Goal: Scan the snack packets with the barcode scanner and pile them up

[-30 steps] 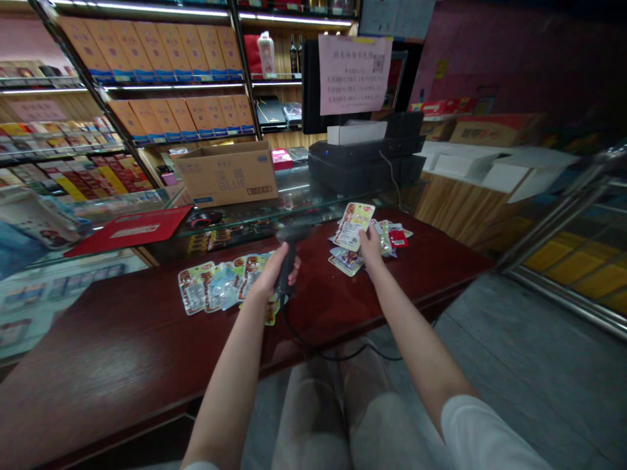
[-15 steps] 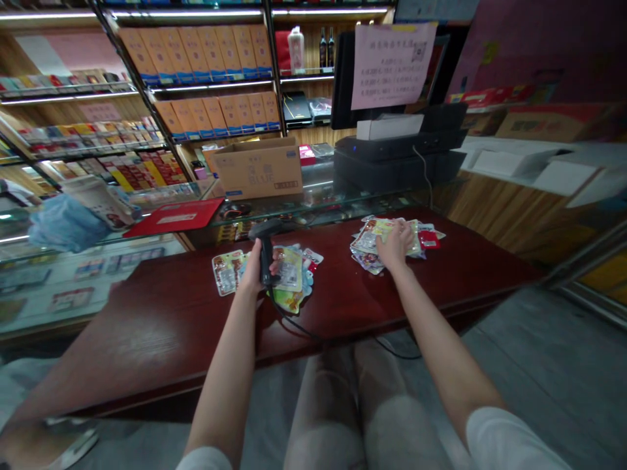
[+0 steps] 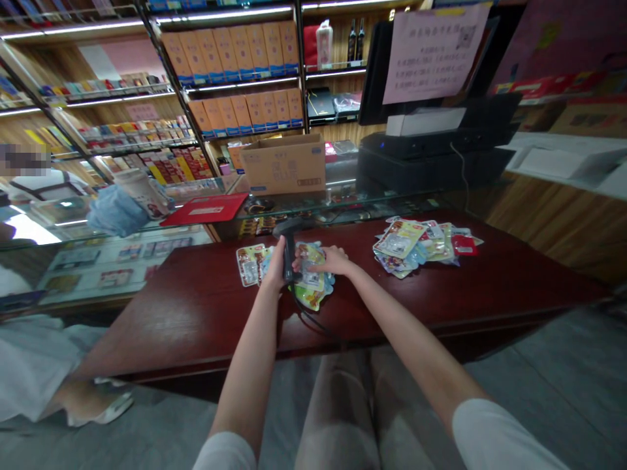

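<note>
My left hand (image 3: 277, 264) is wrapped round the handle of a black barcode scanner (image 3: 289, 254), its head up and its cable running down over the table edge. Beneath and beside it lies a loose pile of shiny snack packets (image 3: 312, 297), yellow, green and blue. My right hand (image 3: 336, 261) is at the right side of this pile, its fingers and thumb apart over the top packet (image 3: 313, 277); no packet is lifted. Farther right, a second heap of snack packets (image 3: 402, 240) rests untouched on the dark red table (image 3: 196, 313), with a red packet at its right end.
Behind the table runs a glass counter (image 3: 343, 212) with a cardboard box (image 3: 284, 166), a red folder (image 3: 206, 207) and a light blue cloth (image 3: 116, 210). A monitor with a paper sign (image 3: 435, 55) stands at back right. Another person (image 3: 46, 186) is at far left.
My right hand has left the right heap and moved left to the pile beside the scanner. My left hand still grips the scanner. The whole view has shifted, so the scene sits farther right.
</note>
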The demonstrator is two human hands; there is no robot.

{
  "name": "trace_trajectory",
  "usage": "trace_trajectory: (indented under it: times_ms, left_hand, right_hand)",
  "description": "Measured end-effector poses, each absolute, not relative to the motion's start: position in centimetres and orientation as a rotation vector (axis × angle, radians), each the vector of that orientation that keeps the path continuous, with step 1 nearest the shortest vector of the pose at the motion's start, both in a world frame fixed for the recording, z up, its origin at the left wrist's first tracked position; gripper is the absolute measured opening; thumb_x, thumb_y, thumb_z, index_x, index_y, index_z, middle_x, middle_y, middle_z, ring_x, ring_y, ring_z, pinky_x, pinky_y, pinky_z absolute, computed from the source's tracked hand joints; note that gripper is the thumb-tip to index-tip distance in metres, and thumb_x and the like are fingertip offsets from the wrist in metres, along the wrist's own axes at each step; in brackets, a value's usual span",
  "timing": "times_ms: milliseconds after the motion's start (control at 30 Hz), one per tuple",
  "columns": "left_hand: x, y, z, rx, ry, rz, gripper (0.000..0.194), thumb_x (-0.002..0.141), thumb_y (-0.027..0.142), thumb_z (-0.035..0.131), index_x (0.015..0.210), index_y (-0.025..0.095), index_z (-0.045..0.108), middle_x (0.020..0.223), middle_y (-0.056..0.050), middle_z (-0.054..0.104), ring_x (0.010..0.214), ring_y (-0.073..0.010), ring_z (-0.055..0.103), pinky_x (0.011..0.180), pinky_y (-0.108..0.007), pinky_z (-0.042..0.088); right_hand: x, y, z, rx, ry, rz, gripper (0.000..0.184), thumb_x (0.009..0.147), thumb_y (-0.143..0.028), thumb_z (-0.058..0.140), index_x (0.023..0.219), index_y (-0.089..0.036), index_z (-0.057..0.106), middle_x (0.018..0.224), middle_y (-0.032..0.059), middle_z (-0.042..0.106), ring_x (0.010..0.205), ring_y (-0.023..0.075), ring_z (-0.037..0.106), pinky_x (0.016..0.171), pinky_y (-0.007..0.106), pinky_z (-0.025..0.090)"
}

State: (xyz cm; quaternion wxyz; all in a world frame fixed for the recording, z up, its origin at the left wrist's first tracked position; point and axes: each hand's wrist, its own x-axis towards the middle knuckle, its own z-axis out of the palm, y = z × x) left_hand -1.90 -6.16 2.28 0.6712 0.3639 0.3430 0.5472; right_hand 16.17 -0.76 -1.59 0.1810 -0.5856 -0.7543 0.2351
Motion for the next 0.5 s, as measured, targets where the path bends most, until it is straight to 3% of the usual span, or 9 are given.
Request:
trace_trajectory:
  times_ms: [167, 367, 500]
  left_hand:
    - [-2.0, -6.1, 2.2, 0.801, 0.765, 1.212, 0.053, 0.082, 0.072, 0.058, 0.08, 0.02, 0.05, 0.055, 0.006, 0.046, 0.036, -0.0053, 0.036, 0.034, -0.018, 0.03]
    - [-2.3, -6.1, 2.1, 0.804, 0.686, 1.283, 0.05, 0.08, 0.067, 0.065, 0.091, 0.019, 0.054, 0.058, 0.006, 0.051, 0.036, -0.0054, 0.039, 0.033, -0.018, 0.03]
    - [-3.2, -6.0, 2.2, 0.838, 0.75, 1.338, 0.053, 0.079, 0.07, 0.063, 0.093, 0.019, 0.053, 0.06, 0.006, 0.05, 0.037, -0.0049, 0.038, 0.035, -0.018, 0.031]
  right_hand:
    - [17.7, -0.4, -2.4, -1.649, -2.046, 0.716, 0.085, 0.047, -0.059, 0.091, 0.118, -0.022, 0.062, 0.124, 0.0183, 0.059, 0.125, 0.0428, 0.053, 0.101, 0.052, 0.043]
    - [19.5, 0.3, -4.0, -1.374, -1.801, 0.886, 0.078, 0.056, -0.038, 0.088, 0.121, -0.021, 0.048, 0.114, 0.0095, 0.066, 0.107, 0.0287, 0.065, 0.095, 0.044, 0.049]
    - [20.9, 0.6, -4.9, -1.298, -1.668, 0.948, 0.075, 0.057, -0.03, 0.087, 0.119, -0.02, 0.046, 0.113, 0.0085, 0.067, 0.101, 0.0257, 0.067, 0.092, 0.042, 0.051]
